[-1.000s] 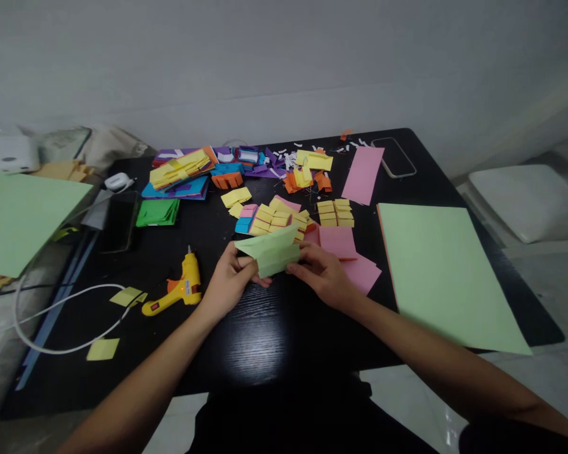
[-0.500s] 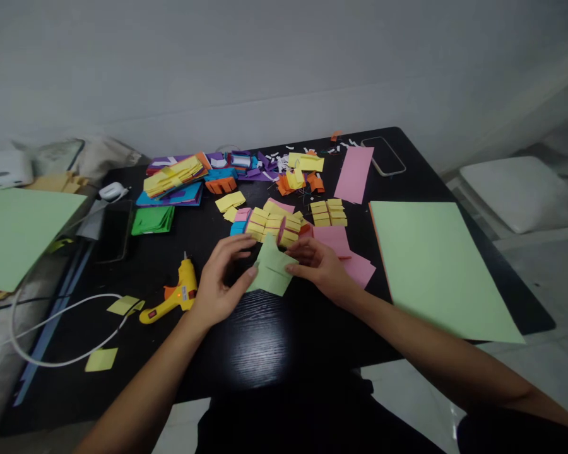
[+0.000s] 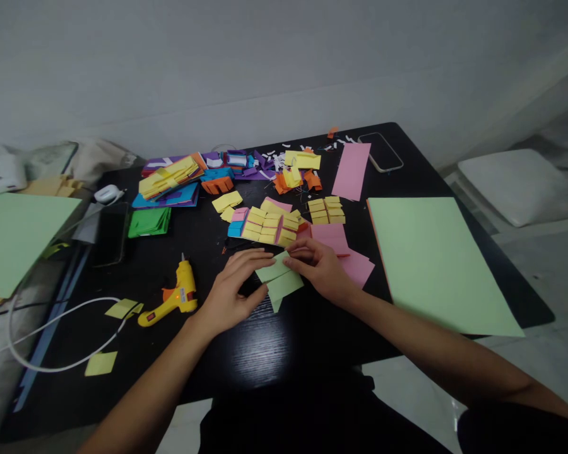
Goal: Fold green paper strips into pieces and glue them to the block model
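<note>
Pale green paper pieces (image 3: 284,285) lie overlapped at the middle of the black table, between both hands. My left hand (image 3: 234,290) is at their left edge, fingers reaching over the top and thumb at the side. On the upper right corner, my right hand (image 3: 319,268) pinches the green paper between thumb and fingers. Just beyond the hands sits a strip of folded yellow paper blocks (image 3: 267,226) with pink and blue ones at its left end. Pink paper sheets (image 3: 331,236) lie beside my right hand, with a thin red stick partly showing there.
A yellow glue gun (image 3: 182,291) lies left of my left hand, near a white cable (image 3: 42,369). Folded coloured papers (image 3: 173,178) are stacked at the back left. Large green sheets (image 3: 435,265) lie at the right, a phone (image 3: 382,152) behind them.
The green paper has turned and shifted slightly toward me, and a pointed lower piece now shows. My left hand has moved right, its fingers now over the paper.
</note>
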Demonstrator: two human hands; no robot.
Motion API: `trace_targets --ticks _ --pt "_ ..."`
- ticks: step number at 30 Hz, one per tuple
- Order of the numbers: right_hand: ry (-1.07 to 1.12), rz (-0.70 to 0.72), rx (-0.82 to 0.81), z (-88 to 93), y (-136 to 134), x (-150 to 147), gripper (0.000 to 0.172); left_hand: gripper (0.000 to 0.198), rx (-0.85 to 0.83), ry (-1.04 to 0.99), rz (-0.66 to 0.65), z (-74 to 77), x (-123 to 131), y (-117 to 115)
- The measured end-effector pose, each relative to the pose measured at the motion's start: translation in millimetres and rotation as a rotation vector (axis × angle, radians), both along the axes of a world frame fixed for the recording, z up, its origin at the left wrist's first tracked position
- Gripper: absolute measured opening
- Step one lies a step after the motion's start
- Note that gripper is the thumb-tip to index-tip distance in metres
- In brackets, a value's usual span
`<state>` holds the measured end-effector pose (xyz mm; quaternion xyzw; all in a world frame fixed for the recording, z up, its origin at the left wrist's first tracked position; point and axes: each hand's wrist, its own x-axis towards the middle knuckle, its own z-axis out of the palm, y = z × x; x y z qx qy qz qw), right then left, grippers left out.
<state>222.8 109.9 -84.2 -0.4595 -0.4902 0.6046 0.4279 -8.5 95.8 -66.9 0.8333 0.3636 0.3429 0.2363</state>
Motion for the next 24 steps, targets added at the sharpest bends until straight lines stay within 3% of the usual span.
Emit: trace_targets --ticks 7,16,21,24 --pt "0.029 -0.019 0.012 -1.9 1.5 0.6 0.025 0.042 0.045 0.002 0.001 -0.1 -3.7 3.5" --pt "0.032 -0.02 0.046 2.7 -1.0 0.8 0.025 0.051 -0.026 -0.099 0.002 1.4 -2.8 3.6" --pt "0.162 0.119 0.001 1.6 -4.3 0.7 0.059 0.055 0.021 -0.083 0.025 -0.5 -4.5 5.0" --pt "0.232 0.174 -0.029 -1.1 -4.3 0.8 0.068 0.056 0.024 -0.085 0.051 -1.0 -5.1 4.7"
